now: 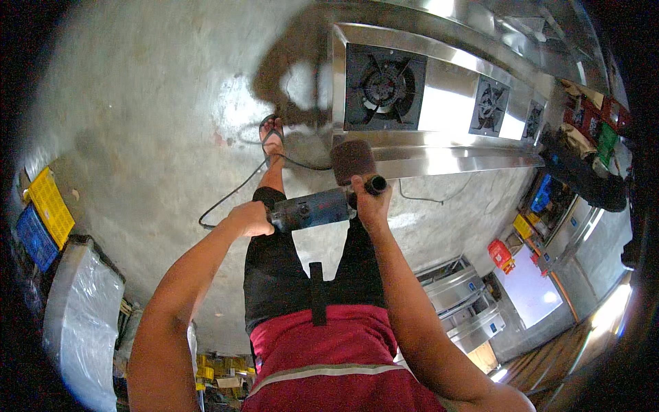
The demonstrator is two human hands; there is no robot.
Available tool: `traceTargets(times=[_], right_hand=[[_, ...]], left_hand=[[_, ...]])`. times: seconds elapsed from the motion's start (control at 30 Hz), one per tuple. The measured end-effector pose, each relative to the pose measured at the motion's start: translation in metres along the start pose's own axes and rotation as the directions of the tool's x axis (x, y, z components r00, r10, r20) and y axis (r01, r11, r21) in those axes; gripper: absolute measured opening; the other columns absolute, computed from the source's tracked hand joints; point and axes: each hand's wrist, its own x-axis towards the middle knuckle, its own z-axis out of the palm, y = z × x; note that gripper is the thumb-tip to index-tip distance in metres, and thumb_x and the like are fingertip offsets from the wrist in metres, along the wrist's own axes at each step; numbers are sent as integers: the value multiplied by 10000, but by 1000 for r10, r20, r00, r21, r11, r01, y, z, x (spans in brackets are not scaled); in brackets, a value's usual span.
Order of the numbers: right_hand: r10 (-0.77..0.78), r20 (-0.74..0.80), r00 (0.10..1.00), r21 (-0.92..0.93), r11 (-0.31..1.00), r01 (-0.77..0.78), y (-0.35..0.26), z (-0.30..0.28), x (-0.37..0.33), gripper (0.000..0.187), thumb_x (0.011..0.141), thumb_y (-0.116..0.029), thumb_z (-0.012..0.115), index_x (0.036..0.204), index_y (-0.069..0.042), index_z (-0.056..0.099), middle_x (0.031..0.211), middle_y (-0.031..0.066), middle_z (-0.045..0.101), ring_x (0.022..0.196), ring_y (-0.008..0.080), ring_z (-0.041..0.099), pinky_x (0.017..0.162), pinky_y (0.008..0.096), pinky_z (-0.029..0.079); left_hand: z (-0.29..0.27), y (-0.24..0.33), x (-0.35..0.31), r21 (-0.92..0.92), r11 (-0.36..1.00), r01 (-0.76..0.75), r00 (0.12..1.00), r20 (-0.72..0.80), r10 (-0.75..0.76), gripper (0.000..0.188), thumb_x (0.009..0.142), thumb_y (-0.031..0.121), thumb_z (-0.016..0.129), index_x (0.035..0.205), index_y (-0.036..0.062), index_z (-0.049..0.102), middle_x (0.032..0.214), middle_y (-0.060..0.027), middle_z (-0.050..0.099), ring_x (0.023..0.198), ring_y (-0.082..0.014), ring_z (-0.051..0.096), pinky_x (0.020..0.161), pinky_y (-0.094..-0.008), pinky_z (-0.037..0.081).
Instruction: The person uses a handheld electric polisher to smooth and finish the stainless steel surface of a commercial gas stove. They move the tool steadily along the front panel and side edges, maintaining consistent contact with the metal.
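Note:
A drum polisher [312,211] with a dark blue-grey body is held across in front of my thighs. My left hand [248,220] is closed round its rear end. My right hand [371,206] grips the front end, beside a black round-ended side handle [375,184]. The brown abrasive drum [353,163] overlaps the near left corner of a stainless steel stove counter [449,110]; whether they touch I cannot tell. From the tool's rear a black cord [237,190] loops across the floor past my sandalled foot [272,141].
Gas burners [386,88] sit in the counter. Yellow [51,206] and blue [36,237] crates and a plastic-wrapped panel [86,323] stand at the left. On the right are a red canister [500,255], a white board [528,288] and steel units [473,319]. The concrete floor has wet-looking shiny patches.

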Motion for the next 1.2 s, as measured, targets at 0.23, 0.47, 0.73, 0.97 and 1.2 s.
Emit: traceTargets(times=[0.23, 0.47, 0.73, 0.97, 1.2], right_hand=[[14, -81, 997, -133, 991, -24, 3, -63, 45, 169, 838, -85, 736, 733, -62, 606, 713, 9, 589, 650, 129, 528, 628, 312, 450], [-13, -135, 991, -110, 994, -2, 11, -107, 66, 182, 871, -145, 741, 782, -13, 654, 719, 23, 640, 637, 123, 545, 580, 322, 457], [-3, -63, 998, -83, 997, -2, 3, -11, 21, 220, 841, -127, 753, 712, -38, 599, 668, 13, 606, 629, 148, 543, 624, 323, 462], [-54, -48, 997, -85, 995, 50, 9, -18, 29, 258, 829, -195, 782, 737, -30, 607, 703, 41, 628, 659, 180, 572, 636, 354, 470], [142, -208, 968, -121, 978, -169, 2, -113, 82, 209, 864, -138, 745, 732, -28, 626, 699, 19, 614, 614, 118, 521, 559, 329, 447]], left_hand=[[6, 53, 51, -35, 980, -195, 976, -109, 190, 452, 657, 356, 664, 856, -46, 711, 916, -268, 697, 852, -411, 690, 780, -467, 553], [4, 93, 82, -26, 970, -243, 968, -68, 240, 473, 645, 369, 670, 892, -30, 724, 954, -259, 703, 893, -400, 695, 794, -468, 554], [-6, 13, 16, -12, 1000, -27, 1000, -11, 27, 474, 654, 342, 686, 944, -32, 715, 970, -251, 702, 920, -380, 694, 801, -436, 553], [-9, 20, 11, -57, 998, 9, 1000, -24, -11, 481, 641, 341, 704, 946, -31, 718, 957, -241, 707, 923, -377, 694, 803, -434, 551], [-4, 110, 81, -46, 974, -223, 975, 0, 223, 434, 643, 303, 647, 919, -23, 727, 976, -246, 706, 920, -386, 697, 804, -461, 547]])
